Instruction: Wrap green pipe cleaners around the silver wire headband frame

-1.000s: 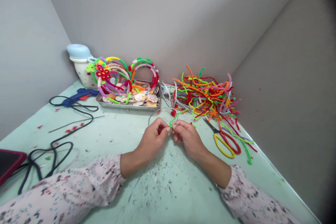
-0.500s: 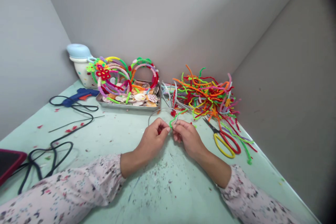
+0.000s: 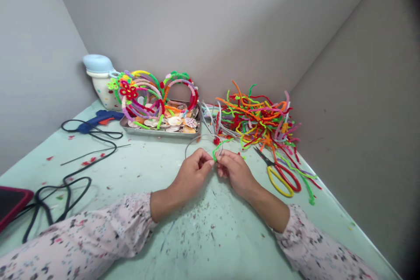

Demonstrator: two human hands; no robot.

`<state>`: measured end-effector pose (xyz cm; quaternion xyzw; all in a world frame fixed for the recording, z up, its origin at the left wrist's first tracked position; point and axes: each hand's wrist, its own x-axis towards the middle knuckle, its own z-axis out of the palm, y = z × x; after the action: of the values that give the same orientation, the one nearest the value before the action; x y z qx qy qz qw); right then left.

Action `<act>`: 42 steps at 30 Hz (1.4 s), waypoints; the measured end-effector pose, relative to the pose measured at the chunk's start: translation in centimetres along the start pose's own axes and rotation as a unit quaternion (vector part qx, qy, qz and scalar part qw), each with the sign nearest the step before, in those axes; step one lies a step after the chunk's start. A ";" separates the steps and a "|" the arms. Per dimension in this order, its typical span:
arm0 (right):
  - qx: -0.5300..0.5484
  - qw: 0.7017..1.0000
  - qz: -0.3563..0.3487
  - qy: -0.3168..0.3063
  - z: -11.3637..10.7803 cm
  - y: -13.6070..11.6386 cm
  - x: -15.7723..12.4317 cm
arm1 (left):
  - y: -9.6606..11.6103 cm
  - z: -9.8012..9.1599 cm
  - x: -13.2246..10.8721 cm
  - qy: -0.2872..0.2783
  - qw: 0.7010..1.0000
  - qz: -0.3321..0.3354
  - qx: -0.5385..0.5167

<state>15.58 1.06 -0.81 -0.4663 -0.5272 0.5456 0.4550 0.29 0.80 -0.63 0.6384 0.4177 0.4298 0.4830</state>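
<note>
Over the middle of the table, my left hand [image 3: 196, 169] and my right hand [image 3: 235, 171] meet fingertip to fingertip, both pinched closed. Between them a fuzzy green pipe cleaner [image 3: 215, 152] crosses one end of a thin grey headband [image 3: 197, 138], its free end sticking up to the right. The headband arches behind my fingers, one leg passing behind my left hand and the other reaching my right fingers. My fingertips hide exactly how the pipe cleaner sits on the band.
Behind my hands stands a metal tray [image 3: 157, 132] of shells with colourful wrapped headbands [image 3: 144, 85]. To the right are a pipe cleaner pile [image 3: 259, 113] and scissors [image 3: 278, 173]. At left lie a blue glue gun [image 3: 101, 118], its black cord [image 3: 68, 179], a phone [image 3: 15, 203] and a white jar [image 3: 105, 89].
The green pipe cleaner's free end has shifted slightly and bends a bit more near my fingertips. My hands stay in almost the same place, still pinched together.
</note>
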 end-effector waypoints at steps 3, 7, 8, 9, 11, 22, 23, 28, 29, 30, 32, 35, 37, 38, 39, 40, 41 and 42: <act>0.012 1.000 -0.005 -0.003 0.0 0.1 0.0 | 0.1 0.0 0.0 -0.002 1.000 -0.003 0.006; 0.030 1.000 -0.004 -0.005 -0.1 0.2 0.1 | 0.0 0.0 0.0 -0.002 1.000 -0.001 0.001; 0.033 0.999 -0.001 -0.004 -0.1 0.2 0.1 | 0.0 0.0 0.0 -0.003 1.000 0.000 -0.001; 0.035 0.999 0.002 -0.003 0.0 0.2 0.1 | 0.0 0.0 0.0 -0.003 1.000 -0.001 -0.003; 0.037 0.999 0.008 -0.002 0.0 0.2 0.1 | 0.0 0.0 0.0 -0.003 1.000 -0.004 -0.004; 0.050 0.999 0.005 -0.001 -0.1 0.1 0.2 | 0.1 0.1 0.0 0.001 1.000 -0.009 -0.014; 0.053 0.999 0.007 -0.002 -0.1 0.1 0.2 | 0.0 0.1 0.1 0.003 1.000 -0.011 -0.014; 0.059 0.998 0.020 -0.003 -0.1 -0.1 0.2 | -0.1 0.1 0.1 -0.006 1.000 -0.006 -0.017; 0.060 0.998 0.021 -0.002 -0.1 -0.2 0.3 | -0.1 0.1 0.1 -0.010 1.000 -0.005 -0.018; 0.060 0.998 0.022 -0.003 -0.1 -0.2 0.3 | 0.0 0.1 0.0 -0.012 1.000 -0.006 -0.017; 0.062 0.998 0.024 -0.005 -0.1 -0.2 0.2 | 0.0 0.2 0.0 -0.011 1.000 -0.010 -0.018; 0.066 0.998 0.023 -0.007 -0.1 -0.2 0.2 | 0.1 0.2 0.1 -0.001 0.999 -0.025 -0.028; 0.065 0.998 0.021 -0.004 -0.1 -0.1 0.2 | 0.1 0.2 0.3 -0.001 0.999 -0.041 -0.036; 0.063 0.998 0.019 -0.002 -0.1 -0.1 0.2 | 0.1 0.2 0.3 -0.002 0.998 -0.047 -0.038; 0.063 0.998 0.017 0.002 -0.1 -0.1 0.2 | 0.1 0.1 0.4 -0.004 0.998 -0.051 -0.038; 0.065 0.998 0.014 0.007 -0.1 -0.1 0.3 | 0.1 0.1 0.5 -0.007 0.998 -0.052 -0.036; 0.069 0.997 0.011 0.013 -0.1 0.0 0.3 | 0.2 0.1 0.5 -0.011 0.998 -0.050 -0.034; 0.076 0.997 0.009 0.018 -0.1 0.0 0.4 | 0.2 0.1 0.5 -0.012 0.998 -0.048 -0.032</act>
<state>15.65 1.44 -0.83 -0.4451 -0.4718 0.5793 0.4938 0.57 1.25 -0.38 0.6070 0.4281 0.4119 0.5279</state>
